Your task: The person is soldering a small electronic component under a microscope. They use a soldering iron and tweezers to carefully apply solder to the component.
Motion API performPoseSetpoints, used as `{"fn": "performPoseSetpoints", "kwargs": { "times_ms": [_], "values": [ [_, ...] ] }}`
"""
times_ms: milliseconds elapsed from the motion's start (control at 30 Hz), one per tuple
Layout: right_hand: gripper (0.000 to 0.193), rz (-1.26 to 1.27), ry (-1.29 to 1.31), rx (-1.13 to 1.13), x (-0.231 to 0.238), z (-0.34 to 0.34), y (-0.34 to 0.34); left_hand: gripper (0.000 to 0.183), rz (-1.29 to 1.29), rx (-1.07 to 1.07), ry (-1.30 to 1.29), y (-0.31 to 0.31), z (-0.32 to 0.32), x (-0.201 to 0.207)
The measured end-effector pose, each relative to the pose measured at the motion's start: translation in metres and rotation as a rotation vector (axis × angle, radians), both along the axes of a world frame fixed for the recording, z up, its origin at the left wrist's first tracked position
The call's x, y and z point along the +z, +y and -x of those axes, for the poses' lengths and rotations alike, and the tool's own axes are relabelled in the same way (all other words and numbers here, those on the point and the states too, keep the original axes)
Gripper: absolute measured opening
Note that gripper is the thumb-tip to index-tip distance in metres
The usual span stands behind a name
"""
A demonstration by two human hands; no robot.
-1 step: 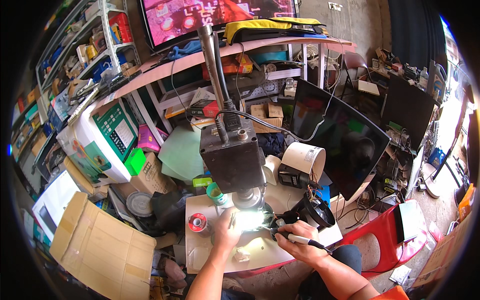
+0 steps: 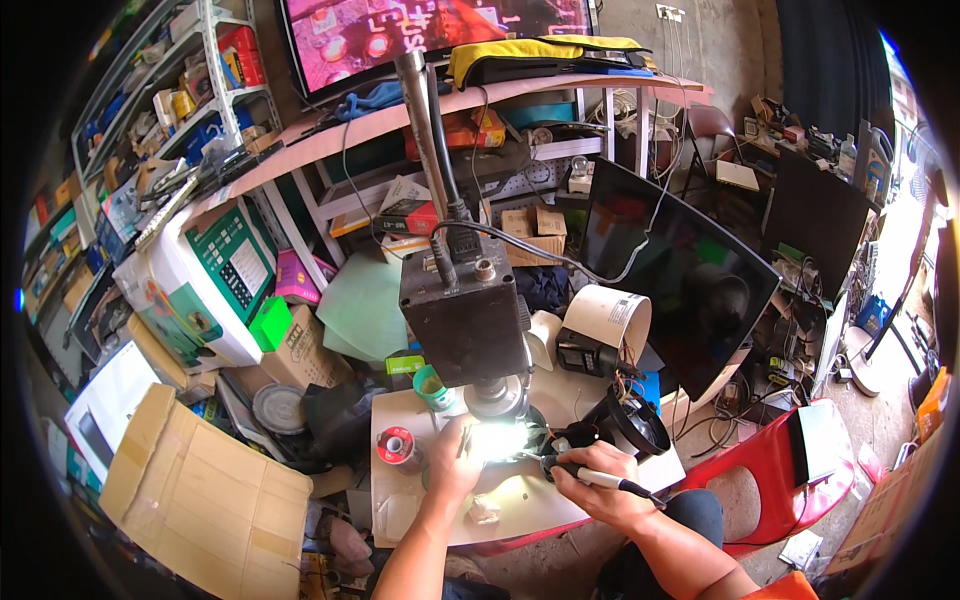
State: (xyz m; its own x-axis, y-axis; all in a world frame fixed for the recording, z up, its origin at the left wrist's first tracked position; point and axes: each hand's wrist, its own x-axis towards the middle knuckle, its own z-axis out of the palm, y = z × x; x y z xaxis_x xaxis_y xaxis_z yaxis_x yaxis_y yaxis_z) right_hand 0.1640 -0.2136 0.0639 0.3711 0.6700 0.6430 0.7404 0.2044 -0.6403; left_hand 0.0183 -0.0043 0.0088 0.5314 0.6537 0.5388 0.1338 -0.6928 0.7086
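At the middle of the small work table (image 2: 400,510), beneath a black box-shaped microscope camera (image 2: 460,320), a glaring light (image 2: 497,441) washes out whatever lies there. My left hand (image 2: 452,462) is closed at the left side of that glare; a thin dark edge shows by its fingers, but what it grips I cannot make out. From the right, my right hand (image 2: 588,498) grasps a black-and-white soldering iron (image 2: 602,479) like a pen, its tip end pointing left toward the lit spot. A red-rimmed solder spool (image 2: 396,445) stands left of my left hand.
A green cup (image 2: 434,388) stands behind the spool; a crumpled whitish lump (image 2: 484,509) lies in front. To the right are a round black fan-like part (image 2: 637,422) and a tilted dark screen (image 2: 680,270). A monitor (image 2: 430,35) glows pink behind. A red chair (image 2: 745,490) is at right.
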Motion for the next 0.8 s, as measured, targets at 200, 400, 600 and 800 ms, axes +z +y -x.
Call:
{"fn": "performPoseSetpoints", "kwargs": {
  "times_ms": [200, 400, 600, 800],
  "values": [
    [0.02, 0.0, 0.027, -0.024, 0.0023, -0.0005, -0.0006, 0.018, -0.004, -0.004, -0.017, -0.0007, -0.0007, 0.0002],
    [0.019, 0.02, 0.01, -0.025, 0.0016, 0.0003, -0.0003, 0.009, -0.051, 0.012, -0.097, -0.0018, -0.0049, 0.0032],
    [0.019, -0.003, 0.017, -0.022, -0.0013, -0.0004, 0.0004, 0.008, -0.042, -0.004, -0.072, -0.0019, -0.0043, 0.0036],
    [0.019, -0.005, 0.025, -0.013, -0.0003, -0.0006, 0.0015, 0.017, -0.034, 0.001, -0.038, 0.0016, -0.0006, -0.0036]
  ]
}}
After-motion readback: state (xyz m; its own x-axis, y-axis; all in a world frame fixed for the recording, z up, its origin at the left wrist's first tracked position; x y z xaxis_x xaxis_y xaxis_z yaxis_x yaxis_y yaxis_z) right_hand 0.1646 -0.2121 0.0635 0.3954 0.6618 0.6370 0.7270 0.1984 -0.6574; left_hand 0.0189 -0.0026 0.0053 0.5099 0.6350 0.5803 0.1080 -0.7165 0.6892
